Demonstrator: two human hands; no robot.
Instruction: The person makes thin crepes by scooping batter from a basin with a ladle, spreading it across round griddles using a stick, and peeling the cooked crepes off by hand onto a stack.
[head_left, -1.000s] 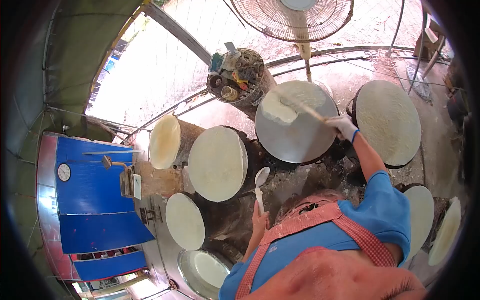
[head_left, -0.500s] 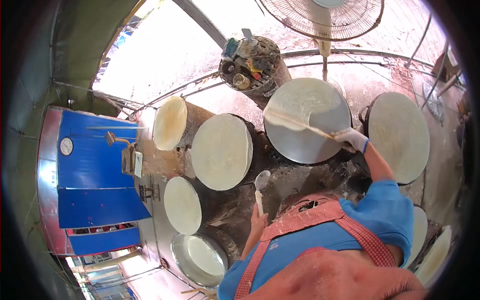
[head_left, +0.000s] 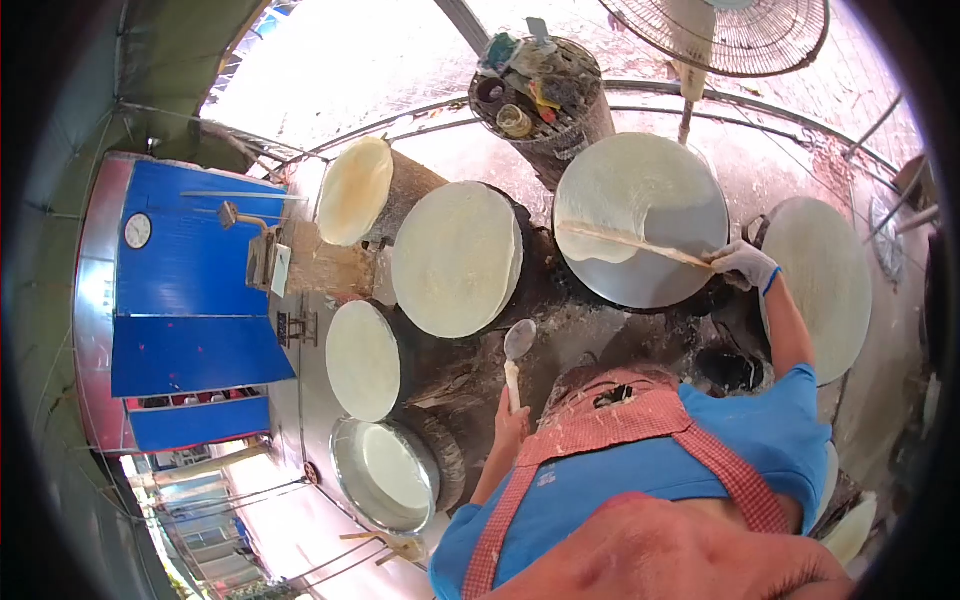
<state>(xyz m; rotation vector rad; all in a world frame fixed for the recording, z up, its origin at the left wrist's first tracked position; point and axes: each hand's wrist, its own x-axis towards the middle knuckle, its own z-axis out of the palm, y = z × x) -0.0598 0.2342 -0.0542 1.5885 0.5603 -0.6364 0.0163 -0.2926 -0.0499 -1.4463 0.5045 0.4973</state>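
My right hand (head_left: 744,266), in a white glove, is closed round the end of a long thin wooden batter spreader (head_left: 632,241). The spreader lies across a round griddle (head_left: 650,282), whose far part carries pale wet batter (head_left: 625,175); bare grey metal shows on the near side. My left hand (head_left: 510,428) grips the pale handle of a ladle (head_left: 520,340), bowl pointing away from me, held in front of my apron. To the ladle's left is another griddle covered by a pale round sheet (head_left: 455,260).
A coated griddle (head_left: 815,285) stands at right, a smaller one (head_left: 362,362) at left. Below that is a metal basin (head_left: 340,470) of pale liquid. A cluttered drum (head_left: 575,120) and a fan (head_left: 740,35) stand at the back; a scale (head_left: 262,258) at left.
My right hand and the spreader have swung round to the right and nearer side of the griddle, and the batter's edge has changed shape. My left hand still holds the ladle. The view has shifted.
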